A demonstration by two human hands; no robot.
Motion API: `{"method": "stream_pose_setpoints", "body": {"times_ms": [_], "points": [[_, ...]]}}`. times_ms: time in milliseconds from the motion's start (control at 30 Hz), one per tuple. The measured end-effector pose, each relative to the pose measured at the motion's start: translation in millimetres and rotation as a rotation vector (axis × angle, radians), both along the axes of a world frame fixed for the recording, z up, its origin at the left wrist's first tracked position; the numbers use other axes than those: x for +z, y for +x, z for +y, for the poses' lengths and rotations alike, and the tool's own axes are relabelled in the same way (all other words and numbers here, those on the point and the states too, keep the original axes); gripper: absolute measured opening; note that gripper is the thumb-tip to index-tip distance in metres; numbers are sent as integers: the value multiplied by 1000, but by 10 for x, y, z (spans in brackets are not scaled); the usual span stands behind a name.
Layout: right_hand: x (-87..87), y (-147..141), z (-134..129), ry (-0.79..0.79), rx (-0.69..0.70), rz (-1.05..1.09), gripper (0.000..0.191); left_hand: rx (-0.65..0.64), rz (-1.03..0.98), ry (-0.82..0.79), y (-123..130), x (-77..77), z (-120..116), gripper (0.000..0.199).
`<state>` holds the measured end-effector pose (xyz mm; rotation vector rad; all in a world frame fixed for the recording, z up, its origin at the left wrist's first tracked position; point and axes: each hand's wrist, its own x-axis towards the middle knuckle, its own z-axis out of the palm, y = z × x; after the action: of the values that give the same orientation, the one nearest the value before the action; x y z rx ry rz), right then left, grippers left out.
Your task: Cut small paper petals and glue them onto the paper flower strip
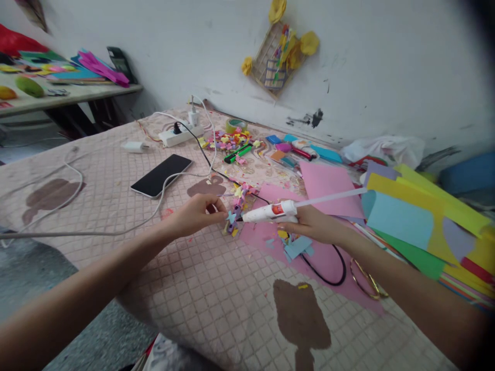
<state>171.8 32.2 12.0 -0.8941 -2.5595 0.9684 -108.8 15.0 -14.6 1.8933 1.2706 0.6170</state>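
**Glue gun [269,211] beside blue flower [231,217]**

My left hand [201,212] pinches the flower over the table [193,278], near the left corner of the pink sheet [325,258]; my right hand [311,223] grips the gun, pointed at the flower.

Bare left hand [199,211] and right hand [315,224], slim bare forearms [104,275], pale clothing [172,355] at lap

This looked like a craft room: a glue gun [265,212] above the cloth-covered table [204,288], coloured paper [400,221] at its right side, and a yellow-flowered ornament [275,73] on the wall [185,51] behind it.
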Motion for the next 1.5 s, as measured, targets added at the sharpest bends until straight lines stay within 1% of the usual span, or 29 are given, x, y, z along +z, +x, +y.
{"method": "stream_pose_setpoints", "body": {"times_ms": [233, 367, 433, 567, 700, 833, 900, 1000, 1100, 1233, 1500], "points": [[-22, 48, -8, -14, -35, -13, 25, 6, -38, -1, 21, 14, 8, 17], [-32, 53, -10, -11, -33, -1, 27, 35, -167, -12, 60, 40, -3, 17], [-23, 44, -15, -6, -28, 6, 26, 32, -235, -57, 76, 40, -10, 15], [-6, 22, -23, -10, -21, 13, 23, -29, -326, -162, 76, -18, -8, 15], [-21, 17, -18, -11, -17, 26, 21, -37, -335, -182, 58, -92, 10, 15], [-30, 48, -22, -54, -3, -8, 23, -41, -341, -201, 53, -115, 22, 15], [-23, 78, -34, -79, -19, -23, 23, -45, -346, -205, 54, -120, 28, 15], [-16, 138, -54, -127, -72, -19, 23, -52, -330, -190, 59, -125, 36, 15], [-28, 205, -52, -129, -133, -10, 25, -42, -258, -121, 72, -114, 31, 15], [-51, 278, -26, -38, -185, 15, 28, 22, -133, -5, 90, -83, 12, 16], [-66, 375, -31, 117, -268, 57, 29, 88, 37, 110, 192, 14, -41, 9]]}}
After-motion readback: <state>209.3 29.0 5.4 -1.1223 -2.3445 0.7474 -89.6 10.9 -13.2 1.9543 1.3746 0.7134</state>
